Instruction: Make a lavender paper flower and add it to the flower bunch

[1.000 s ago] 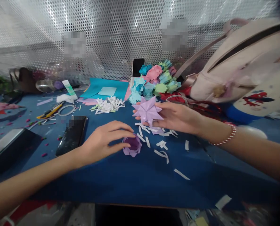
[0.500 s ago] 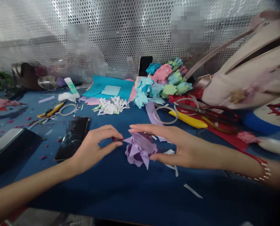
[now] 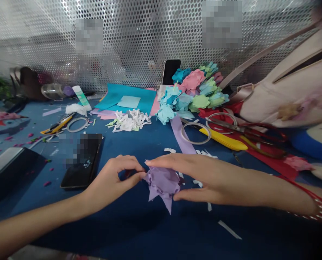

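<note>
The blue desk (image 3: pixel 139 225) carries everything here, with a pale bag (image 3: pixel 293 94) at its right end and a bunch of paper flowers (image 3: pixel 193 81) near the bag.

Smaller than these, the right hand (image 3: pixel 204 175) arches over the purple paper piece (image 3: pixel 163 182), fingers along its far edge and thumb against its right side, holding it loosely. The left hand (image 3: pixel 114 178) has its thumb and a fingertip pinched on the piece's left point. The piece sits between the two hands, near the front of the desk, one long point aimed at the person; whether it is one layer or two nested cannot be told.

Thin paper likely creases easily, so the right hand does best with light, even support around the sides, never pressing down on the middle. The left pinch should stay gentle, guiding the point along its fold rather than tugging.

Smallest are the white strips, one loose strip (image 3: pixel 229 230) lying to the right, best kept clear of the folds.
</note>
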### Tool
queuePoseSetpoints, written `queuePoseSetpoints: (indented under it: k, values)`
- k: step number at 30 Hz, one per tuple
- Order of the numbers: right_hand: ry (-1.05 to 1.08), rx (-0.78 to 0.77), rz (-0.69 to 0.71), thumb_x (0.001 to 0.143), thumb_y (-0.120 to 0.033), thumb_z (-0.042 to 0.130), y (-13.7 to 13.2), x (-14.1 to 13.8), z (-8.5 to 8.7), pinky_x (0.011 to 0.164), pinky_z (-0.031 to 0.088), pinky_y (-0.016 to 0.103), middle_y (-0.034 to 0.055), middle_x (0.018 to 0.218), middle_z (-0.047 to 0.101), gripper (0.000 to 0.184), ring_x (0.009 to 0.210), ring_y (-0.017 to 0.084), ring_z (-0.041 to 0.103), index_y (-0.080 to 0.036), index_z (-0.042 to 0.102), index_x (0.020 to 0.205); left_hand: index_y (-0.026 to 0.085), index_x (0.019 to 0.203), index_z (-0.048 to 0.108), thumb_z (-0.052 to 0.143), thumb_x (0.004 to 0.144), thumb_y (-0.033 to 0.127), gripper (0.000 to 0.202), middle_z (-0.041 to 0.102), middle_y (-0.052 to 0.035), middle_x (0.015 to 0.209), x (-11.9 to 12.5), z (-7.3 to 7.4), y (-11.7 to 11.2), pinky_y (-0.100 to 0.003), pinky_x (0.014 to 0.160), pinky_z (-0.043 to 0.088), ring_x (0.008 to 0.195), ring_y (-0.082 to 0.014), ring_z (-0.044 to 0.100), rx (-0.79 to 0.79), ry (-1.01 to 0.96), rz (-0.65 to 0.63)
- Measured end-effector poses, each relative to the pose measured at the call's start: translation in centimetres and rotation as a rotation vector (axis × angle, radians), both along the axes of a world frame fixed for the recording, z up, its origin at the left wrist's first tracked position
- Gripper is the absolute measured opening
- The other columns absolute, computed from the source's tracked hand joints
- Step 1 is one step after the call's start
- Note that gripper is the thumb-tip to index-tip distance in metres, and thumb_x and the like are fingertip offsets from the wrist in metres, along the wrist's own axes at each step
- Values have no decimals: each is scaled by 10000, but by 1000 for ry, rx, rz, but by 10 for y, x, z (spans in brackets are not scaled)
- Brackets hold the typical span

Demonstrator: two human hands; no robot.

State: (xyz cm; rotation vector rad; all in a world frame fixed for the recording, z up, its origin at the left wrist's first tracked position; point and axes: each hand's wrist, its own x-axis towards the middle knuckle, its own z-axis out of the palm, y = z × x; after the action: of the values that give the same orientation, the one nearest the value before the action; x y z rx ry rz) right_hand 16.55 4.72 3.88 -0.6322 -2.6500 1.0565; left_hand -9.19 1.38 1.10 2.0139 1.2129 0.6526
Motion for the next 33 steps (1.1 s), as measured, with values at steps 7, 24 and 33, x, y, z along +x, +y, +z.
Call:
queuePoseSetpoints:
  k: [7,24,33]
  values:
    - [-24,-27,-8,880,-374,686,4,-2,-6,1015,486,375,84,1404,576,599,1226,251,585,-290,485,1438,215,743,679,565,919,308,229,688,6,751,0,-4,3,-290,726,412,738,-156,604,29,32,-5]
    - [101,-153,-43,870,-366,686,17,0,3,935,503,336,61,1274,640,499,1076,204,633,-265,565,1344,218,1018,607,496,945,272,143,663,-38,1004,0,-9,7,-316,857,518,957,-176,642,-98,-174,9]
    - [385,-482,14,873,-290,690,21,-6,-8,1102,415,410,98,1357,582,419,1283,208,550,-216,568,1267,273,1345,427,779,725,138,726,608,-100,1348,17,-10,6,-396,921,572,1146,-264,659,-387,-482,-157]
